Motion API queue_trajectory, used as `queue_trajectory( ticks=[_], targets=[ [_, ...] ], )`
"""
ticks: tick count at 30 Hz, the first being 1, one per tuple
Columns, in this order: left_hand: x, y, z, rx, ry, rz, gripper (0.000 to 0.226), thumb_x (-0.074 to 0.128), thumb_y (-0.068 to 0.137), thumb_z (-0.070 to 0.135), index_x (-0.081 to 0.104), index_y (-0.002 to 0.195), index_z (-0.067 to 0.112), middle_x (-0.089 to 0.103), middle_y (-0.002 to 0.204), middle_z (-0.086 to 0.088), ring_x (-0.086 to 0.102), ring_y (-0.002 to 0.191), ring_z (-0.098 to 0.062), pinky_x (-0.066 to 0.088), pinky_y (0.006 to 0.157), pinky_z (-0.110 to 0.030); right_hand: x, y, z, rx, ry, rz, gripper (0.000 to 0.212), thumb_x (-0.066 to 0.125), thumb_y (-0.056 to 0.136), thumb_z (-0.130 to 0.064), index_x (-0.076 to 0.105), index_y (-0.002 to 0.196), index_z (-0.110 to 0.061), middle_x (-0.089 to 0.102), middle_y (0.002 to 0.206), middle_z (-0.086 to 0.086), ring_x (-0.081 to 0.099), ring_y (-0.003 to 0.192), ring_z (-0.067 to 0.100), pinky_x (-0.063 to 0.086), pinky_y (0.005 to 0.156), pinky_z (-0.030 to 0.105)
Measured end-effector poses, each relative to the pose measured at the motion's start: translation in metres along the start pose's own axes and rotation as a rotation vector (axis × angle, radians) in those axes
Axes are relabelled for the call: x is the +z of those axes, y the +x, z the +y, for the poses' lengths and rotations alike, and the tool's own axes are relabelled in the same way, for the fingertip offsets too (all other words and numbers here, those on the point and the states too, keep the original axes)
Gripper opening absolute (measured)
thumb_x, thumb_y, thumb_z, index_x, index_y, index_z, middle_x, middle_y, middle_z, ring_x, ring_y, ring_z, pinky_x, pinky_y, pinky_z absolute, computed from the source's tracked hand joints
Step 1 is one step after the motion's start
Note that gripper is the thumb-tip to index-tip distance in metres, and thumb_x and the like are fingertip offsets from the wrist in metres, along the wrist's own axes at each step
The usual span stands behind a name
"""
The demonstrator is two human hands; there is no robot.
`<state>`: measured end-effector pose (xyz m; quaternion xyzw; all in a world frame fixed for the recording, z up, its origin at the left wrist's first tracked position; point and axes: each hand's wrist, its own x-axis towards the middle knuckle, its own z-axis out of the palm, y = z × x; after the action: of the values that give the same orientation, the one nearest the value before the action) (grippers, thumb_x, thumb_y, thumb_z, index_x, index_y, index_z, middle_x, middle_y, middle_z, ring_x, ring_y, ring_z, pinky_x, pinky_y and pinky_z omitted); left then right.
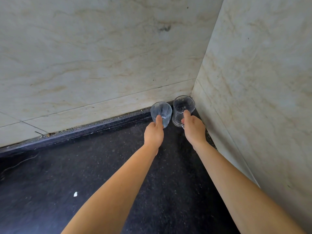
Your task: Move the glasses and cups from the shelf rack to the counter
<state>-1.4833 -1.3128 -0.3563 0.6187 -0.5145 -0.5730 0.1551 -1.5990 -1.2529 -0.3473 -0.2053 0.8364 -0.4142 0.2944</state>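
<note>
Two clear glasses stand side by side in the far corner of the dark speckled counter. The left one is a ribbed glass; my left hand grips its near side with the thumb on the rim. The right one is a smooth clear cup with a handle at its base, close to the wall corner. My right hand holds it, thumb over the near rim. The fingers of both hands are hidden behind the glasses. The shelf rack is not in view.
Pale marble-tiled walls meet in a corner right behind the glasses, one at the back and one on the right. A small white scrap lies on the counter at the near left. A raised dark ledge runs along the back wall.
</note>
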Motion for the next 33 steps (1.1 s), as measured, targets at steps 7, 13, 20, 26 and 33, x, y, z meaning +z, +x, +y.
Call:
queue_trajectory(
  ticks=[7,13,20,26,33],
  targets=[
    [-0.05,-0.034,0.015,0.26,0.403,0.134,0.06,0.029,0.103,0.054,0.059,0.123,0.006,0.06,0.129,-0.017,0.047,0.127,-0.038,0.04,0.105,-0.052,-0.011,-0.024,-0.018,-0.168,-0.165,0.159,0.054,0.052,0.099,-0.048,0.053,0.129,-0.004,0.05,0.127,0.011,0.052,0.112,0.026,0.044,0.084,0.036],
    [-0.154,-0.108,0.07,0.639,0.682,0.437,0.062,0.025,0.103,0.052,0.03,0.155,0.018,0.015,0.168,-0.008,0.007,0.155,-0.028,0.014,0.122,-0.05,-0.028,-0.081,-0.136,-0.667,-0.317,0.236,0.063,0.043,0.102,-0.047,0.038,0.15,-0.007,0.031,0.158,0.023,0.03,0.145,0.039,0.028,0.116,0.051],
    [-0.331,-0.256,0.112,0.643,0.957,0.908,0.067,0.023,0.103,0.055,0.021,0.159,0.019,0.009,0.168,-0.013,0.005,0.155,-0.033,0.009,0.123,-0.054,-0.007,-0.193,-0.277,-1.253,-0.361,0.196,0.065,0.035,0.103,-0.051,0.037,0.152,-0.008,0.029,0.158,0.027,0.029,0.144,0.046,0.023,0.117,0.059],
    [-0.447,-0.411,0.02,0.429,1.091,1.218,0.064,0.029,0.101,0.056,0.025,0.158,0.026,0.01,0.167,-0.016,0.007,0.154,-0.038,0.009,0.121,-0.061,0.082,-0.345,-0.326,-1.627,-0.261,-0.049,0.065,0.033,0.104,-0.057,0.03,0.158,-0.021,0.012,0.166,0.024,0.014,0.15,0.047,0.007,0.122,0.058],
    [-0.522,-0.608,-0.123,0.021,1.057,1.495,0.07,0.031,0.101,0.054,0.018,0.16,0.018,0.007,0.167,-0.018,0.004,0.154,-0.037,0.008,0.12,-0.062,0.157,-0.586,-0.308,-1.898,-0.127,-0.379,0.073,0.032,0.101,-0.06,0.022,0.16,-0.02,0.009,0.167,0.022,0.012,0.151,0.046,0.01,0.121,0.061]
  ],
)
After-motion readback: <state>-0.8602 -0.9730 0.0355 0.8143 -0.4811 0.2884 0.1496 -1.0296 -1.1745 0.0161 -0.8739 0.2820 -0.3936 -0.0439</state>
